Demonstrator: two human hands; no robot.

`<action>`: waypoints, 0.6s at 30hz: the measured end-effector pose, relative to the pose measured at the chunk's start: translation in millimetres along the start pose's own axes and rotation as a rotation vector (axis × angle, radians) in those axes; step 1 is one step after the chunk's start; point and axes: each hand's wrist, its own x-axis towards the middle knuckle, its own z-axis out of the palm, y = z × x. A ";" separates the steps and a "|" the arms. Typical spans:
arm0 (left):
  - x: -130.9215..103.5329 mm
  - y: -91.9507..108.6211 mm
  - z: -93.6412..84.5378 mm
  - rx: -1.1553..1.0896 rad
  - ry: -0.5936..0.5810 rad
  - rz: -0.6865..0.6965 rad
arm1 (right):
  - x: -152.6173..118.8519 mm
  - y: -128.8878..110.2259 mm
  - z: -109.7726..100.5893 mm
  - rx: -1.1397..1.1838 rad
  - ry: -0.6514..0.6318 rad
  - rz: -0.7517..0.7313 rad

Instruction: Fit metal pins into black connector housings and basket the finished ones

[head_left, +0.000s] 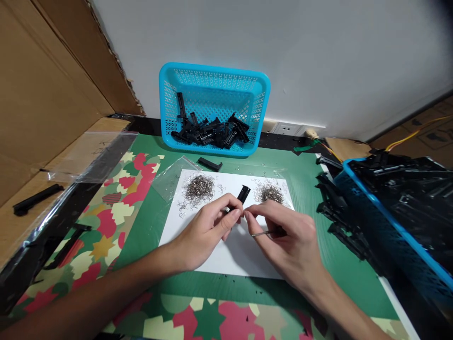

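Over a white sheet of paper [226,257], my left hand [212,226] is closed on a black plastic part [243,194], whose far end sticks out beyond the fingers. My right hand [288,236] pinches at the near side of it, fingertips almost touching the left ones; anything between them is too small to tell. A thin metal tool [262,233] lies across the right palm under curled fingers. Small metal springs form a left pile [200,188] and a right pile [271,193] on the paper.
Behind the paper, a blue basket [214,152] holds several black parts. One black part [210,164] lies before it. On the right, a larger blue basket [392,212] is full of black parts, with more [339,217] beside it. Plastic bags lie at left.
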 end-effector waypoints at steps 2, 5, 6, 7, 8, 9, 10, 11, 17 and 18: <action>0.6 0.3 -0.7 -0.033 -0.001 0.001 | 0.6 0.4 -2.2 0.003 0.024 -0.003; 2.1 1.3 -2.8 -0.132 -0.005 -0.024 | 1.6 1.2 -5.0 0.031 0.054 0.001; 2.5 2.0 -3.5 -0.164 -0.011 -0.036 | 2.0 1.3 -5.3 0.046 0.057 -0.003; 2.9 2.7 -4.1 -0.191 -0.020 -0.049 | 2.2 1.1 -5.2 0.064 0.057 -0.012; 3.2 3.5 -4.6 -0.213 -0.033 -0.067 | 2.4 0.9 -4.7 0.083 0.060 -0.027; 3.4 4.3 -4.9 -0.233 -0.051 -0.088 | 2.4 0.6 -4.1 0.103 0.062 -0.046; 3.5 5.1 -5.1 -0.256 -0.076 -0.110 | 2.3 0.4 -3.3 0.121 0.063 -0.067; 3.5 5.9 -5.3 -0.281 -0.107 -0.134 | 2.1 0.3 -2.6 0.136 0.065 -0.089; 2.9 6.9 -6.6 -0.429 -0.219 -0.202 | 1.0 2.9 -3.2 0.124 0.047 -0.180; 2.7 6.7 -6.7 -0.430 -0.215 -0.194 | 1.1 3.4 -3.8 0.123 0.045 -0.171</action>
